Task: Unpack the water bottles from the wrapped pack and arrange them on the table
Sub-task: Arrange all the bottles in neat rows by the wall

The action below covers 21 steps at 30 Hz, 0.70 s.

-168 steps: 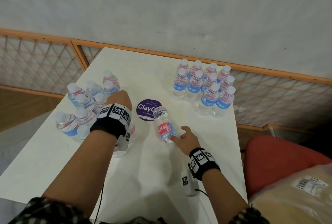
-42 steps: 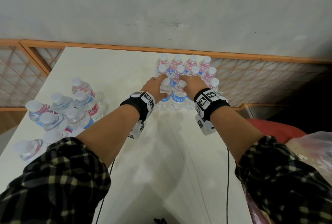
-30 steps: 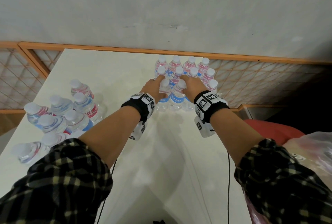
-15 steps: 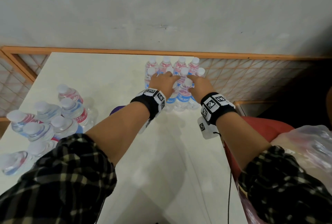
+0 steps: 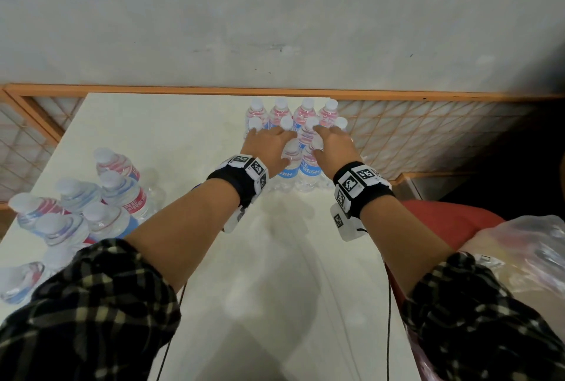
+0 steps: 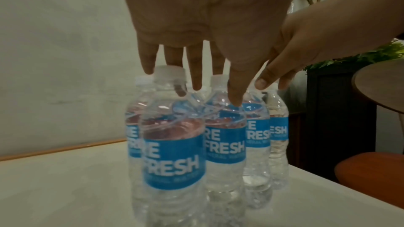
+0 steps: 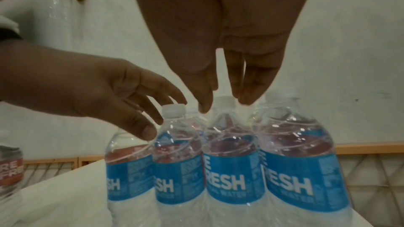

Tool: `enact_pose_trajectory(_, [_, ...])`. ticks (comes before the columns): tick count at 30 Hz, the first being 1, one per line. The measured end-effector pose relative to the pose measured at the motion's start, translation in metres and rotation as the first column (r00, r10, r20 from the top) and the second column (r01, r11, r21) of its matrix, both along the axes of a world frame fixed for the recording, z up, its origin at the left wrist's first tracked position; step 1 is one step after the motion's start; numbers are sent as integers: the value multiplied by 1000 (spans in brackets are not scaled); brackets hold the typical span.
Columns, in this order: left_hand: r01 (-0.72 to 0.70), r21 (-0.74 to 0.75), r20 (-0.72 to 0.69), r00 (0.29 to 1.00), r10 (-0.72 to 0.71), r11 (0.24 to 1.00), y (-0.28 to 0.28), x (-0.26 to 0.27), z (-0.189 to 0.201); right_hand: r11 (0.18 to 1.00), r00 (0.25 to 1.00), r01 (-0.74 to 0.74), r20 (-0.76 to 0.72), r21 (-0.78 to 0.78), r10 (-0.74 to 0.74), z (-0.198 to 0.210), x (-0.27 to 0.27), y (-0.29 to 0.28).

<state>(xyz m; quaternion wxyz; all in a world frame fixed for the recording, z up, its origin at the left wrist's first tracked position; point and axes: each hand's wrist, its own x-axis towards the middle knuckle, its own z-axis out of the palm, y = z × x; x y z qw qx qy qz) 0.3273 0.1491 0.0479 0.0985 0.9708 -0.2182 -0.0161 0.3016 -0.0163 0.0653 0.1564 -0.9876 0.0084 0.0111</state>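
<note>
A tight cluster of upright clear water bottles (image 5: pixel 305 166) with blue and red labels stands at the far right of the white table (image 5: pixel 275 289). Both hands hover over its near rows with fingers straight. My left hand (image 5: pixel 270 143) touches the caps on the left side, and its thumb rests on a bottle's shoulder (image 6: pixel 227 110). My right hand (image 5: pixel 331 140) points its fingertips down at the caps (image 7: pixel 223 101) on the right side. Neither hand grips a bottle. A second group of loose bottles (image 5: pixel 101 200) stands at the left edge.
An orange lattice railing (image 5: pixel 412 136) runs behind and to the right of the table, under a grey wall. A red seat (image 5: pixel 443 221) and a crumpled plastic bag (image 5: pixel 526 258) lie off the right edge. The right cluster stands close to the table's right edge.
Earlier the left hand was at the left group and the right hand held a lying bottle. Both hands now sit over the right cluster and have crept slightly farther across its caps.
</note>
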Motion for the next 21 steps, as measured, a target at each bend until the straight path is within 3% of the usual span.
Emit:
enact_pose_trajectory(3, [-38, 45, -23, 999, 39, 998, 23, 0, -1, 995, 994, -78, 72, -67, 83, 4, 1, 14])
enact_pose_trajectory(6, [-80, 49, -103, 991, 85, 996, 37, 0, -1, 973, 985, -164, 29, -164, 171, 4, 4, 31])
enact_pose_trajectory(21, [-89, 32, -113, 989, 92, 996, 32, 8, -1, 978, 992, -124, -54, -166, 116, 1, 9, 44])
